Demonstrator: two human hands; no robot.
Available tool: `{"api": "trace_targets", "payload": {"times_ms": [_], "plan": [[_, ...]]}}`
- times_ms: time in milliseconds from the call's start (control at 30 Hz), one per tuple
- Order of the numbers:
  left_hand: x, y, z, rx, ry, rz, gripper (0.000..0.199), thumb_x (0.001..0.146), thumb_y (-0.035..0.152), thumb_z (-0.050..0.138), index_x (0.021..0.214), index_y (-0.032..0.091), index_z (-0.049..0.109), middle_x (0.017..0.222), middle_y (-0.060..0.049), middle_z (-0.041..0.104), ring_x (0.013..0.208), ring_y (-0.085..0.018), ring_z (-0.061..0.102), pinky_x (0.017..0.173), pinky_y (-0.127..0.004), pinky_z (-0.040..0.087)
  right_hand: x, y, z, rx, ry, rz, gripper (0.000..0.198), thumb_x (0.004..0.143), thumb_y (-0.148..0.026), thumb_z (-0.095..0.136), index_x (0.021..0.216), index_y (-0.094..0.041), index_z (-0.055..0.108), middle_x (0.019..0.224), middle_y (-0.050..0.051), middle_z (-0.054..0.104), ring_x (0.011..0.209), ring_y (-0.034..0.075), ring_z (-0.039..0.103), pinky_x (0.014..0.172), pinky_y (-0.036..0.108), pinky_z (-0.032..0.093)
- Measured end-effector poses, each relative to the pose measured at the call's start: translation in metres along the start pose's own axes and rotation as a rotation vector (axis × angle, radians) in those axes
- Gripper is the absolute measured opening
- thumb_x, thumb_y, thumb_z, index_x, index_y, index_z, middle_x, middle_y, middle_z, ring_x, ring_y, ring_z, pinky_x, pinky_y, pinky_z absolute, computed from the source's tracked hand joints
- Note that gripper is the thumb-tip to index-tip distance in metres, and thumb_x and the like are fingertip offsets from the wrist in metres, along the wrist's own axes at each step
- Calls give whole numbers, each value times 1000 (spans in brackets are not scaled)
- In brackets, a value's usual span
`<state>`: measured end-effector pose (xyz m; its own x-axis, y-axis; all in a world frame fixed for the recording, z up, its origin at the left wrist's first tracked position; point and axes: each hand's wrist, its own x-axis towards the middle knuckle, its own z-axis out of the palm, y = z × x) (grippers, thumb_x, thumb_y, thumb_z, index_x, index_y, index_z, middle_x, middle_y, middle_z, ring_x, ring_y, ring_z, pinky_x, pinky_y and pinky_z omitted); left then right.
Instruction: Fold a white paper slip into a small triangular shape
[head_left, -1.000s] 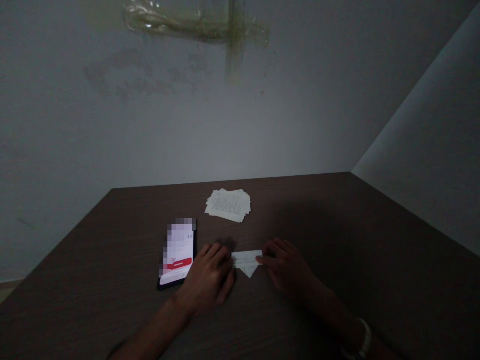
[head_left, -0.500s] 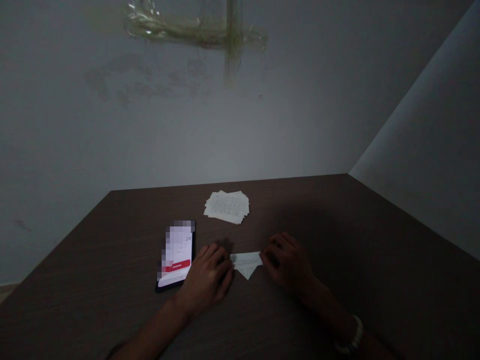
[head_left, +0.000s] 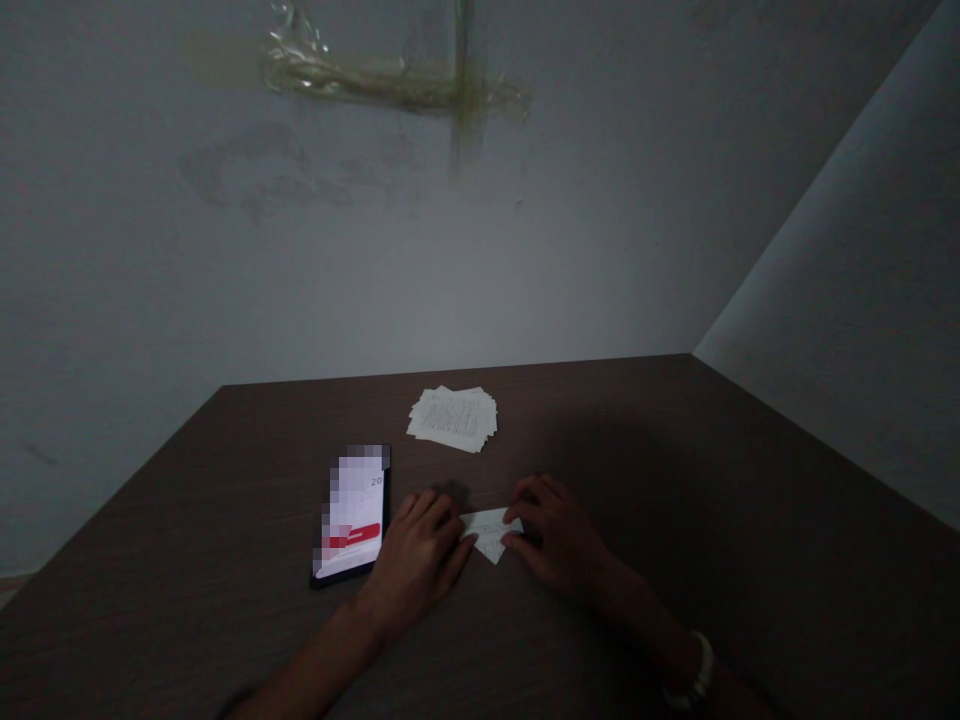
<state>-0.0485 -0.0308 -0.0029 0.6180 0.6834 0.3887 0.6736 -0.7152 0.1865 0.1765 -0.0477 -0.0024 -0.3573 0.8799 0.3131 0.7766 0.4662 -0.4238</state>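
A small piece of printed white paper (head_left: 487, 524), folded with a triangular point toward me, lies on the table between my hands. My left hand (head_left: 421, 548) has its curled fingers and thumb closed on the paper's left end and hides that corner. At the right end, my right hand (head_left: 561, 540) holds the paper between thumb and bent fingertips, covering part of its edge. A pale bracelet (head_left: 701, 672) circles my right wrist.
The brown table (head_left: 247, 450) meets a grey wall (head_left: 600, 270) at its far edge. Beyond my hands lies an uneven stack of printed paper pieces (head_left: 454, 418). A lit smartphone (head_left: 352, 515) lies close beside my left hand.
My right hand has shifted slightly left, its thumb and fingertips now over the paper's right end. My left thumb has moved slightly onto the paper. The view has tilted up a little.
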Motion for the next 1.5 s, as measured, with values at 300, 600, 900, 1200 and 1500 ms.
{"api": "trace_targets", "payload": {"times_ms": [300,600,900,1200,1500], "plan": [[4,5,-3,-155,-27,-83,8,86,21,59,92,19,62,106,-8,57,99,-27,49,82,-43,41,5,-1,1,109,-10,57,26,68,-15,79,86,-20,61,105,4,55,100,22,49,88,36,40],[3,-3,4,-279,24,-91,6,83,19,61,89,21,60,106,-6,59,100,-25,52,84,-41,39,4,2,5,174,77,0,24,68,-10,79,78,-22,61,95,0,62,90,19,53,85,34,38],[-2,-6,7,-414,125,-153,11,87,16,56,94,21,48,92,-3,58,86,-20,53,75,-33,42,-1,5,9,244,229,1,26,73,-11,72,94,-21,60,79,1,65,71,17,57,70,31,44],[-1,-4,0,-180,114,122,17,91,11,45,100,19,57,89,-5,60,82,-20,51,76,-35,36,0,8,5,68,237,-313,13,86,-10,57,88,-21,64,82,2,68,76,17,57,71,31,46],[4,1,-7,-111,-131,100,15,89,16,50,90,19,65,84,-4,60,85,-22,50,77,-38,35,-2,14,3,-24,33,-272,5,85,-18,65,87,-21,68,91,3,65,88,19,53,76,31,47]]}}
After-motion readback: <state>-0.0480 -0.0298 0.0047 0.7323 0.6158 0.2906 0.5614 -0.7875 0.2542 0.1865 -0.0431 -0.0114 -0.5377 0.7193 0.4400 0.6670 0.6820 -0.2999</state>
